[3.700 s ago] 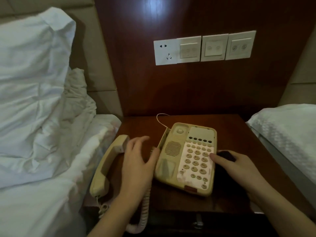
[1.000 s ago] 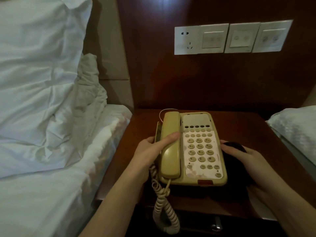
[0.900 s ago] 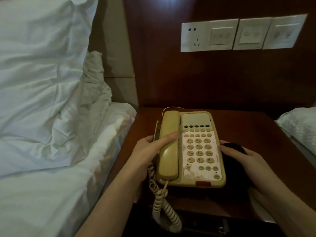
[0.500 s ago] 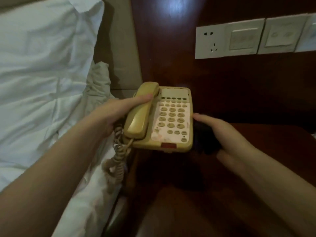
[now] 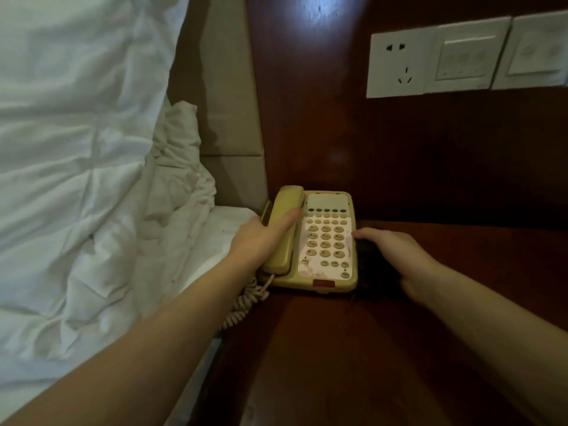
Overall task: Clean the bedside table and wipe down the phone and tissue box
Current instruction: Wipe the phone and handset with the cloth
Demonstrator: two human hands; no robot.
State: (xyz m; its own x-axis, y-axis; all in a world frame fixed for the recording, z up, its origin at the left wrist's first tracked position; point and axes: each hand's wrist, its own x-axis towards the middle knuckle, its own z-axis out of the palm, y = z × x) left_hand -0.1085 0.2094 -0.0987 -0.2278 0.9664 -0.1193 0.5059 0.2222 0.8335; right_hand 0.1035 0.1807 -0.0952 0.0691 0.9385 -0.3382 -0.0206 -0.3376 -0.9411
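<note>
A yellowed beige phone (image 5: 325,241) sits at the far left corner of the dark wooden bedside table (image 5: 353,348), its handset (image 5: 282,229) in the cradle. My left hand (image 5: 261,238) grips the phone's left side, thumb across the handset. My right hand (image 5: 396,256) holds a dark cloth (image 5: 368,259) against the phone's right edge. The coiled cord (image 5: 246,302) hangs off the table's left edge. No tissue box is in view.
A bed with a white pillow (image 5: 70,118) and rumpled sheet (image 5: 172,241) lies directly left of the table. Behind the table rises a dark wood panel with a white socket (image 5: 398,67) and switch plates (image 5: 467,61).
Both hands lifted the phone off the table and have set it down at the table's far left corner. The grip on phone and cloth is unchanged.
</note>
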